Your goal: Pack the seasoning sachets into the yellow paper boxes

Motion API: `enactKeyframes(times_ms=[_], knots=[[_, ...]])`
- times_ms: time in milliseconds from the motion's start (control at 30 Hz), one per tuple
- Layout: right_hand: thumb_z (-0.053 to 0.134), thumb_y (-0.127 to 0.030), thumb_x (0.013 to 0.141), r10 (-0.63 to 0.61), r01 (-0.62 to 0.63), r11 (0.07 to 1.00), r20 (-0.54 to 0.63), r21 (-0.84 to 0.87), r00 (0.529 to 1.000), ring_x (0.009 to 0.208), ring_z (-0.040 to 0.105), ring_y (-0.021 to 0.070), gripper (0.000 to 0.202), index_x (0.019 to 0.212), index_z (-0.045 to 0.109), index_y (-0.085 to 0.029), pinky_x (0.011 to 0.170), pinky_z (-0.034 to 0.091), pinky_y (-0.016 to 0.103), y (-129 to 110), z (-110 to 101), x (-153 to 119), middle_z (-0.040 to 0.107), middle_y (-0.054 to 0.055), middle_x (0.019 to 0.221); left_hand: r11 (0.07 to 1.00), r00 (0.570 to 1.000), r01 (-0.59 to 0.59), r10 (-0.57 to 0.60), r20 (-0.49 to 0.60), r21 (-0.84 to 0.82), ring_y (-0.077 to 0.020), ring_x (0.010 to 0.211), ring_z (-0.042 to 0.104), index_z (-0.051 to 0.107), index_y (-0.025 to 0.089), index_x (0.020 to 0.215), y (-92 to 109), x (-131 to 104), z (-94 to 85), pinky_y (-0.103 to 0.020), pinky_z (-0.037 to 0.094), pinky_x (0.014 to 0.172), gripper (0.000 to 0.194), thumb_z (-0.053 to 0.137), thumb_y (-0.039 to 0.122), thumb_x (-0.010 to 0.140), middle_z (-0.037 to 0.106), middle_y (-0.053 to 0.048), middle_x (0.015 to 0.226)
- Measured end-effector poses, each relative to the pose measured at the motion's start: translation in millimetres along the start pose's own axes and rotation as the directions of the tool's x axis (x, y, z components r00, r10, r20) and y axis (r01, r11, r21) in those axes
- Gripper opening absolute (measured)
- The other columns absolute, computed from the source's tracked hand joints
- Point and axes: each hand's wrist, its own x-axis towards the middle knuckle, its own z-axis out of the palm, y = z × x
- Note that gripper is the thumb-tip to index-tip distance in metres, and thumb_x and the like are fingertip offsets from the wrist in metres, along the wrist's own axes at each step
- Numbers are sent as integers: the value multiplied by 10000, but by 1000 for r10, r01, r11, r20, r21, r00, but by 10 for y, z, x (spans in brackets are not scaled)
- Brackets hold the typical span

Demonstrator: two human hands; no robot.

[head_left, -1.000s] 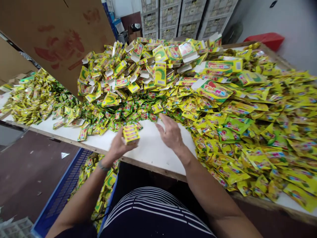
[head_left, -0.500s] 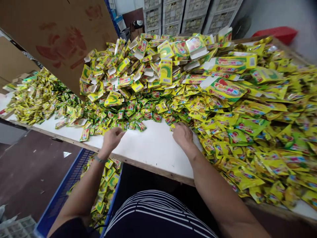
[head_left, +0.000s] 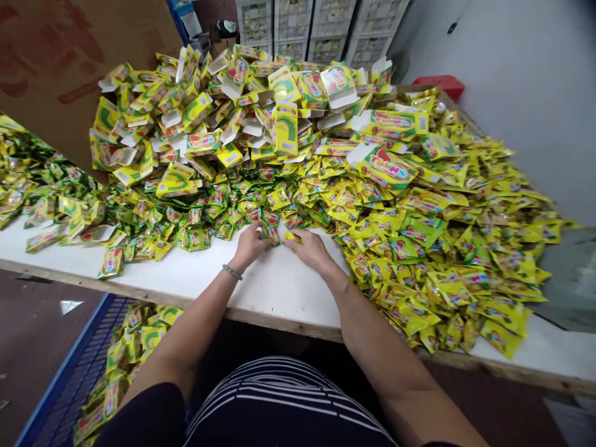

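My left hand [head_left: 252,244], with a bracelet at its wrist, is closed on a small green packet [head_left: 270,233] at the near edge of the green packet pile. Just to its right, my right hand [head_left: 308,247] pinches a small yellow packet [head_left: 291,236]. Both hands are low over the white table [head_left: 274,287], a small gap between them. Larger yellow packets [head_left: 410,248] are heaped to the right. Behind the hands lies a mound of open yellow boxes [head_left: 285,127], their white flaps showing.
A brown carton [head_left: 79,68] leans at the upper left. Below the table's left edge stands a blue basket [head_left: 69,366] full of filled yellow boxes [head_left: 153,336]. White crates [head_left: 292,25] are stacked at the back, and a red object [head_left: 440,85] sits at the back right.
My left hand has moved right to the small green packets and now grips one. My right hand has come in towards it. The view has shifted to the right.
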Motion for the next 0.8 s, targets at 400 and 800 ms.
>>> enactKeyframes(times_ms=[400, 800], knots=[[741, -376, 738, 24, -15, 978, -41, 207, 999, 938, 660, 230, 242, 899, 718, -197, 837, 519, 364, 47, -35, 5, 731, 64, 959, 789, 976, 190, -88, 199, -584, -86, 553, 541, 577, 162, 861, 11, -55, 33, -227, 440, 569, 358, 777, 243, 575, 604, 47, 654], [704, -443, 717, 148, -136, 804, 26, 579, 989, 594, 590, 138, 288, 813, 576, -204, 592, 509, 289, -38, 96, 23, 630, -3, 721, 734, 972, 166, -8, 236, -658, -124, 641, 593, 632, 136, 807, 132, -89, 115, -255, 471, 606, 463, 888, 401, 526, 668, -8, 716]])
